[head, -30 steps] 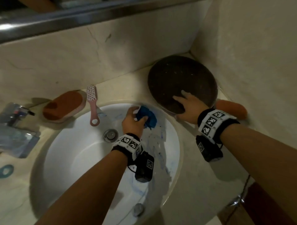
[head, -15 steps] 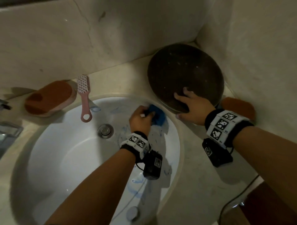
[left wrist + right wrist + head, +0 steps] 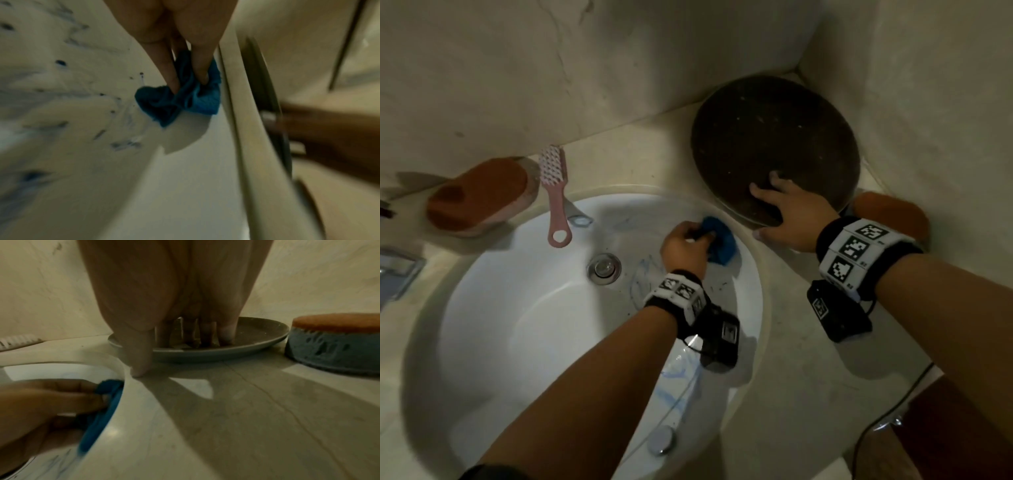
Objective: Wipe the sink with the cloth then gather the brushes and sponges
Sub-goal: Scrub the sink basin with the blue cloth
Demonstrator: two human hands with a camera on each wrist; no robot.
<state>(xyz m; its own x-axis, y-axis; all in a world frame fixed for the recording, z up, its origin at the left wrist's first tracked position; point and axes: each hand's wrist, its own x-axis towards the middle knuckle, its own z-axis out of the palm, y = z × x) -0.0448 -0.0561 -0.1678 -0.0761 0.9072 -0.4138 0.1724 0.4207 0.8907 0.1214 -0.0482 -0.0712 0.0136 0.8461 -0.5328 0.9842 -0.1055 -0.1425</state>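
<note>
My left hand (image 3: 683, 245) grips a crumpled blue cloth (image 3: 719, 241) (image 3: 180, 99) and presses it against the far right wall of the white sink (image 3: 524, 308), which carries blue smears and dark specks. My right hand (image 3: 789, 214) rests with straight fingers on the near part of a dark round plate (image 3: 774, 137) (image 3: 257, 335), thumb down on the counter. A pink brush (image 3: 555, 192) lies across the sink's far rim. One orange sponge (image 3: 479, 197) sits left of it, and another orange-topped sponge (image 3: 887, 209) (image 3: 337, 340) sits right of the plate.
The sink drain (image 3: 604, 267) is in the middle of the basin. A metal tap part (image 3: 397, 270) shows at the left edge. Marble walls close the back and right sides. A cable (image 3: 887, 418) runs along the counter's near right edge.
My left hand has rubbed the cloth a little nearer along the sink's right wall. The head view has tilted down. The right hand stays on the plate.
</note>
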